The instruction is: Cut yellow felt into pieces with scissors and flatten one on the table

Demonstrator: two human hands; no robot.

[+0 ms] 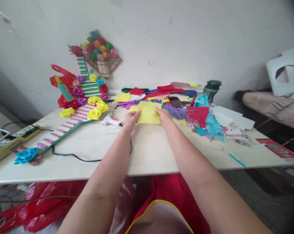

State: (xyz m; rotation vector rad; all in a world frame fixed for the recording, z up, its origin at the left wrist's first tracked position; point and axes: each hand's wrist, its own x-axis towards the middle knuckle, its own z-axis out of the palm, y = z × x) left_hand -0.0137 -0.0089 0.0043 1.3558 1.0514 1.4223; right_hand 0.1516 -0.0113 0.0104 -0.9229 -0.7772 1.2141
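Observation:
A yellow felt sheet (pixel 148 112) lies on the white table (pixel 147 156), held at both sides. My left hand (pixel 130 119) pinches its left edge, fingers closed on the sheet. On the other edge my right hand (pixel 164 117) grips it the same way. A white glue gun (pixel 111 122) lies just left of my left hand, its black cord (pixel 73 156) trailing across the table.
Several coloured felt scraps (pixel 203 117) and purple yarn (pixel 176 112) lie to the right, beside a phone (pixel 175 101) and a dark bottle (pixel 211 89). Paper-flower crafts (pixel 86 94) stand at the left, with a power strip (pixel 12 138) at the left edge.

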